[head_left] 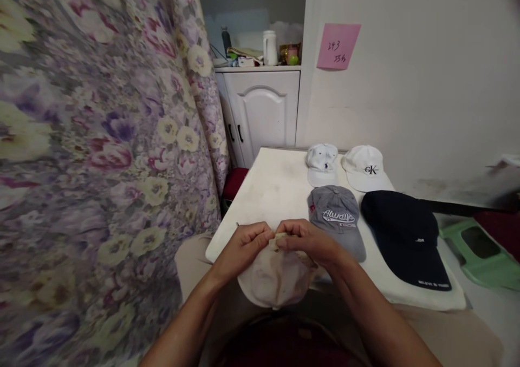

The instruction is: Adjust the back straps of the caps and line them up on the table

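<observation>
A pale beige baseball cap [276, 280] hangs between my hands over my lap, at the near edge of the table. My left hand [247, 246] pinches its upper edge from the left with closed fingers. From the right, my right hand [303, 240] is closed on the same edge, thumb and fingers pressed together on what looks like the strap. Just right of my right hand lies a grey cap [336, 218] with white lettering. Part of the beige cap's edge is hidden behind my fingers.
On the white-covered table [268, 188] lie a light blue cap [322, 164], a white cap [365, 168] and a dark navy cap [402, 234]. A floral curtain [109, 156] hangs at the left. A green stool [475, 253] stands right; a white cabinet [266, 112] is behind.
</observation>
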Motion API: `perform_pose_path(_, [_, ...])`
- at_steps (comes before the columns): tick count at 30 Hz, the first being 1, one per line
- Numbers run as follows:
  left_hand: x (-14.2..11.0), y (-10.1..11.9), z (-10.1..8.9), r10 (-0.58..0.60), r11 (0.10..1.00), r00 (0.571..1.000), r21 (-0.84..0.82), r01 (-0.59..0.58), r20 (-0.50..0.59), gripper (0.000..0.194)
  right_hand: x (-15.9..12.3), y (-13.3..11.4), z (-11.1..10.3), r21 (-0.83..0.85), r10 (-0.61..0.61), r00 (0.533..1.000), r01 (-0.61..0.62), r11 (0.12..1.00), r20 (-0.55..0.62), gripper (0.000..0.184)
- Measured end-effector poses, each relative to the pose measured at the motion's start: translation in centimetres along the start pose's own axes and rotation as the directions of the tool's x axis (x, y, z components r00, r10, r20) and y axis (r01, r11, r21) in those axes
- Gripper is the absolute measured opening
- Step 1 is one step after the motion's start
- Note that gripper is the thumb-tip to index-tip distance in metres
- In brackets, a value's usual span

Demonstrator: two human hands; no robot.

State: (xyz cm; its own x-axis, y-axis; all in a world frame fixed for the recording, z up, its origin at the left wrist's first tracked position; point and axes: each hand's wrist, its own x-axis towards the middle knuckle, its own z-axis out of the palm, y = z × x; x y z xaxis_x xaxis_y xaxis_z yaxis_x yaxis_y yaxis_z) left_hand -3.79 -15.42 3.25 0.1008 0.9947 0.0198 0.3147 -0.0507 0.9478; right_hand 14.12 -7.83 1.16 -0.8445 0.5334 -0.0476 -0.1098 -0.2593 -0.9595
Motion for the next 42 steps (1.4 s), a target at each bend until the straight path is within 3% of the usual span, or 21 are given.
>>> perform_pose_path(8, [-1.1,0.1,0.0,0.007,0.999,0.999,0.033,-0.006,-0.041,0.034,-0.4,0.2,-0.2,0.072,-0.041,0.997,0.045,0.996,-0.063,0.031])
perform_pose_path(15, [-1.0,-1.5,-0.4,0.176,0.92,0.951,0.385,-0.069,-0.252,0.034,-0.7,1.1,-0.7,0.068,-0.06,0.993,0.066,0.995,-0.099,0.034])
perform_pose_path(19, [-1.4,-0.2,0.3,0.221,0.867,0.968,0.479,-0.14,-0.118,0.025,-0.9,1.3,-0.9,0.041,-0.075,0.992,0.079,0.996,-0.101,0.034])
perform_pose_path(25, [-2.5,1.3,1.4,0.068,0.93,0.997,0.364,-0.049,-0.039,0.016,-1.1,0.7,-0.8,-0.087,-0.065,0.996,0.059,0.994,-0.063,0.033])
perform_pose_path(31, [-2.5,0.2,0.3,-0.067,0.997,0.997,0.04,0.066,0.037,0.025,-1.3,0.7,-0.6,-0.098,-0.064,0.998,0.061,0.993,-0.022,0.03])
perform_pose_path(34, [-2.4,-0.2,-0.2,-0.105,0.994,0.994,0.001,0.105,0.001,0.029,-1.3,1.1,-0.6,-0.091,-0.044,0.999,0.042,0.995,-0.023,0.028])
perform_pose_path(38, [-3.1,0.8,0.1,0.065,0.948,0.993,0.316,-0.03,-0.102,0.022,-1.2,1.4,-0.5,-0.096,-0.06,0.995,0.053,0.994,-0.075,0.027])
perform_pose_path(40, [-3.8,1.3,0.7,0.199,0.848,0.969,0.521,-0.093,-0.15,0.018,-1.1,1.4,-0.4,-0.111,-0.073,0.994,0.064,0.992,-0.086,0.027])
perform_pose_path(42, [-4.6,1.5,1.4,0.304,0.746,0.938,0.654,-0.125,-0.168,0.028,-1.0,1.3,-0.2,-0.12,-0.075,0.994,0.065,0.991,-0.083,0.027])
